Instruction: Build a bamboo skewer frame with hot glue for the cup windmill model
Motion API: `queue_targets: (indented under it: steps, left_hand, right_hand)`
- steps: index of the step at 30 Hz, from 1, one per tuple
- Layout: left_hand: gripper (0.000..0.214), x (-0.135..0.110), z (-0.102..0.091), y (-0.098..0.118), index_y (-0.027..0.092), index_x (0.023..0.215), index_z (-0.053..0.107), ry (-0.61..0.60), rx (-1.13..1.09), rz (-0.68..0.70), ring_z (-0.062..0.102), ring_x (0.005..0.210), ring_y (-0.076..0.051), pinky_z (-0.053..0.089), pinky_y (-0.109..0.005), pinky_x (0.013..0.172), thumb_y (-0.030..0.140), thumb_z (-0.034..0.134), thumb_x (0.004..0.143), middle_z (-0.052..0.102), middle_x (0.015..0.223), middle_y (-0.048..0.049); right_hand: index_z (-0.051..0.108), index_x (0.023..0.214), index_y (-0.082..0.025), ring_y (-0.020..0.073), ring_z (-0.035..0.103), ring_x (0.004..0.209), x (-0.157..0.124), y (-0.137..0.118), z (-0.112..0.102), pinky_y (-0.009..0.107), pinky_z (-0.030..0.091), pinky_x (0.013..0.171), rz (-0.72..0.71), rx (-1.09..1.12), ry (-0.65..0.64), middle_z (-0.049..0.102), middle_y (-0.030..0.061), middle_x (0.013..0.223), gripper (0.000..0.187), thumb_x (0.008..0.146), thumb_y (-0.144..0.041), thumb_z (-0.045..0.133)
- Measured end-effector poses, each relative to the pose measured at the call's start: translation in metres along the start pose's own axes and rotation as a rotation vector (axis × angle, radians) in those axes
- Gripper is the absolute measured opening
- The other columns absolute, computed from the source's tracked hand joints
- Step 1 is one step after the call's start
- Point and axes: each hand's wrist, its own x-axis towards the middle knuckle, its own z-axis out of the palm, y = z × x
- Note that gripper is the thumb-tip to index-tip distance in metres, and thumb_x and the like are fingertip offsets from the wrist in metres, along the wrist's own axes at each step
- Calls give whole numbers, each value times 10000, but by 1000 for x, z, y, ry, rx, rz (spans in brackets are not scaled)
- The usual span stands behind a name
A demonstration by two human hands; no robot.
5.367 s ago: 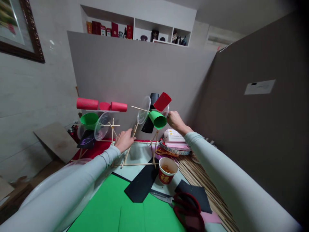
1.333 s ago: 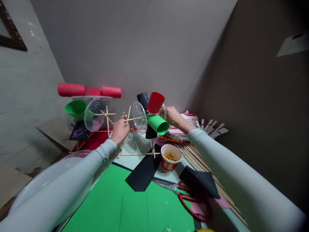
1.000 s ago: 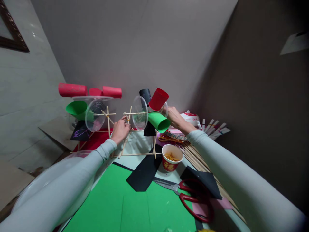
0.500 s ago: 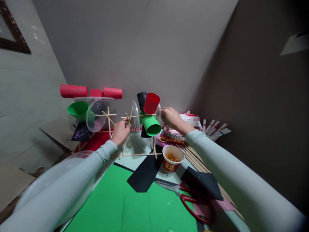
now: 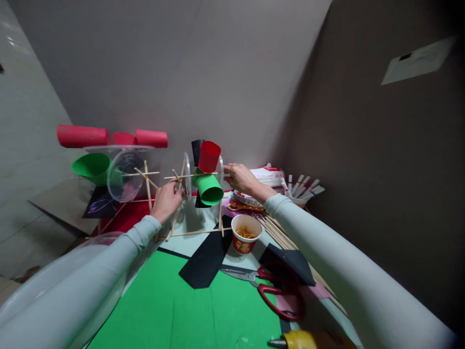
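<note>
- With my one head view, I can read the gold sign "福" on the red paper cup, in front of and below the right hand.
- A white packet just past the right hand has red marks too small for me to read.
- The wheel sits between the hands: two clear discs with red, green and black paper tubes between, and a thin stick poking out on the left.
- My left hand pinches the left side of the stick stand, under the wheel.
- My right hand's fingers are bent beside the right disc; I can't tell if they pinch anything.
- Left of my left hand is another wheel, with pink tubes on top.
- Nearer me than both hands, green paper covers the pale table, with red-handled scissors and black paper.
- Right of my right hand stand pens.
- Gray walls rise beyond both hands.
</note>
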Motion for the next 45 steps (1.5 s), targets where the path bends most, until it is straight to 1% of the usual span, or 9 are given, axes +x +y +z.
queue_targets:
  steps: [3, 10, 15, 22, 32, 34, 39, 43, 45]
  left_hand:
    - [334, -1, 0, 1, 163, 1202, 638, -7, 25, -2, 688, 993, -204, 577, -434, 930, 403, 617, 970, 700, 1085, -65]
    - [302, -4, -1, 5, 168, 1180, 650, -35, 77, -8, 682, 1039, -209, 575, -434, 949, 382, 622, 969, 695, 1132, -71]
    - [300, -8, -2, 2, 159, 1148, 655, -67, 115, -22, 690, 994, -202, 580, -426, 922, 398, 615, 971, 705, 1063, -61]
    - [335, -17, 5, -6, 171, 1207, 634, -132, 172, -43, 676, 1072, -222, 570, -443, 956, 402, 624, 965, 686, 1170, -82]
    - [341, -13, 2, -11, 171, 1205, 634, -253, 212, -44, 677, 1055, -219, 582, -425, 926, 400, 648, 952, 680, 1166, -77]
    - [339, -14, 1, -12, 173, 1200, 635, -272, 222, -41, 672, 1070, -223, 579, -428, 931, 400, 651, 949, 678, 1169, -77]
    - [355, -19, -4, -11, 156, 1213, 629, -318, 223, -4, 670, 1061, -220, 575, -455, 948, 407, 626, 963, 677, 1181, -87]
    - [368, -24, -9, -6, 158, 1231, 622, -337, 215, 16, 676, 1041, -214, 584, -441, 927, 412, 622, 965, 677, 1186, -89]
    - [376, -27, -11, -5, 161, 1248, 614, -330, 223, 24, 672, 1053, -218, 582, -446, 934, 408, 624, 964, 671, 1199, -91]
  right_hand:
    - [626, 1267, -169, 223, 665, 1070, -3, 5, 4, 451, 552, 943, -3, 28, 35, 671, 81, 1215, 293, 1003, -294, 611]
    - [643, 1227, -160, 210, 683, 1027, -11, 11, 7, 435, 575, 911, -22, 84, 64, 690, 71, 1161, 263, 1003, -293, 617]
    - [632, 1249, -160, 204, 691, 997, -9, 6, 18, 422, 587, 884, -32, 120, 56, 691, 72, 1154, 280, 1002, -291, 619]
    - [629, 1239, -154, 219, 677, 1044, -4, -2, 30, 444, 573, 918, -48, 156, 45, 677, 81, 1191, 289, 993, -304, 631]
    - [635, 1212, -153, 217, 673, 1034, 0, -13, 40, 444, 568, 914, -57, 201, 41, 675, 75, 1176, 266, 985, -293, 638]
    - [595, 1276, -146, 224, 662, 1057, -4, -12, 39, 441, 551, 936, -61, 225, 50, 665, 92, 1217, 326, 961, -215, 643]
    - [372, 1502, -91, 221, 666, 1025, -19, -8, 24, 376, 532, 922, -41, 292, 90, 611, 202, 1373, 668, 863, -11, 549]
    - [351, 1526, -99, 217, 682, 1005, -28, -8, 14, 371, 541, 924, 16, 296, 99, 649, 184, 1328, 708, 856, 3, 558]
    - [406, 1495, -127, 219, 680, 1031, -32, -9, 13, 397, 551, 935, 63, 278, 107, 659, 146, 1294, 626, 904, -63, 602]
